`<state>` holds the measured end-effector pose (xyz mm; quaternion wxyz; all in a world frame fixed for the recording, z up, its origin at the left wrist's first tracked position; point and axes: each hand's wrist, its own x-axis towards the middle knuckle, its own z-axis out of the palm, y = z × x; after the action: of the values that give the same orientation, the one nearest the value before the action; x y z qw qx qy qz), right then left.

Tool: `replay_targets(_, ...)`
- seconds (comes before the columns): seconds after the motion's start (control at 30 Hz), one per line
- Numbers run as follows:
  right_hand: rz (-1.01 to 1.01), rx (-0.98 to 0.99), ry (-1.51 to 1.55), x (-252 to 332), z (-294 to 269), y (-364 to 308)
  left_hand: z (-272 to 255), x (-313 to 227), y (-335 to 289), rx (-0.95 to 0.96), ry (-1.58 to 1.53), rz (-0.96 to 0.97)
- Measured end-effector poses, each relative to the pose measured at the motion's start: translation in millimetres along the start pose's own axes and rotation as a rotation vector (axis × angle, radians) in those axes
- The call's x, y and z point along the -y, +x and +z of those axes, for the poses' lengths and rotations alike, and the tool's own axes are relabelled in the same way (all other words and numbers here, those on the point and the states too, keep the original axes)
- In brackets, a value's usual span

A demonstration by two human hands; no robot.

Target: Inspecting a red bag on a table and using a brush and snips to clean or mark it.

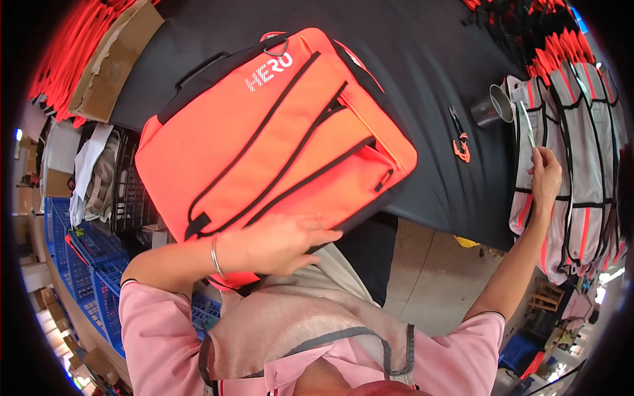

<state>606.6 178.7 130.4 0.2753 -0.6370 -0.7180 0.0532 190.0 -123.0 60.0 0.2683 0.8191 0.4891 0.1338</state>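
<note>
A bright orange backpack (264, 152) with black trim lies tilted on the black-covered table, its padded shoulder straps facing up. Across its near edge rests my left hand (284, 244), fingers stretched out and holding nothing. Far to the right, my right hand (545, 175) pinches the lower end of a slim, pale stick-like thing (528, 125); its exact kind is unclear. That hand is over grey panels (561, 158) with black and orange trim, hanging at the table's right edge. Just left of the pale stick, a metal cup (486, 109) lies on its side.
Small pointed snips (459, 135) with orange on the handles lie on the black cloth (429, 79). At the far left, a cardboard box (115, 59) stands beside orange pieces (72, 53). Blue plastic crates (92, 264) are on the left. More orange and black pieces (522, 20) fill the far right.
</note>
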Motion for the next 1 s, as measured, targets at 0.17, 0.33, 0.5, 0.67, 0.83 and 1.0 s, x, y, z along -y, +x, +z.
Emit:
replay_targets(0.17, 0.078, 0.19, 0.591, 88, 46, -56, -69, 60, 98, -0.48, 0.319, 0.135)
replay_targets(0.33, 0.101, 0.347, 0.856, 163, 115, -77, -85, 127, 133, -0.495, 0.682, 0.095)
replay_targets(0.5, -0.037, 0.421, 0.751, 201, 149, -92, -39, 160, 59, -0.518, 0.249, 0.086)
replay_targets(0.67, -0.301, 0.368, 0.626, 220, 162, -102, -35, 157, 51, -0.643, 0.298, 0.024)
replay_targets(0.83, -0.56, 0.332, 0.448, 222, 166, -113, -27, 167, 52, -0.734, 0.155, 0.025)
replay_targets(1.0, -0.676, 0.45, 0.164, 220, 182, -117, -28, 165, 54, -0.742, 0.12, 0.01)
